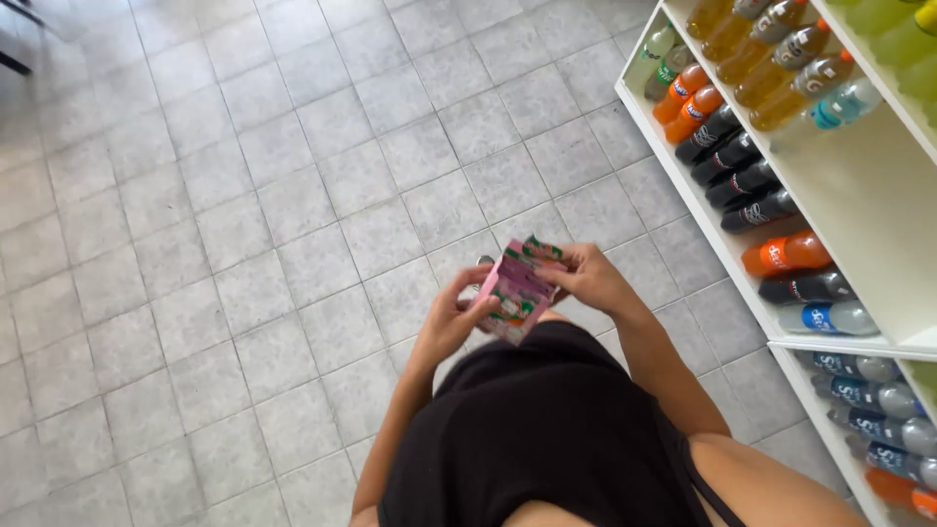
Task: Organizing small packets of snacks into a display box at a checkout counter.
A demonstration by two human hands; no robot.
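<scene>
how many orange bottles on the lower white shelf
3 in clear view: two side by side near the far end, one further along towards the person. Another orange one shows in the next unit; others may be hidden.

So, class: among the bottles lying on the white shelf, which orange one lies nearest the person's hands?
The orange bottle low on the white shelf, between two dark bottles. The other orange pair lies further up the row, and the right hand is closest to this one.

Bright, even daylight covers the grey tiled floor (244,244) with only faint shadows, the white shelf (878,195) nears overexposure, and wide-angle distortion bends lines toward slightly soft edges.
</scene>
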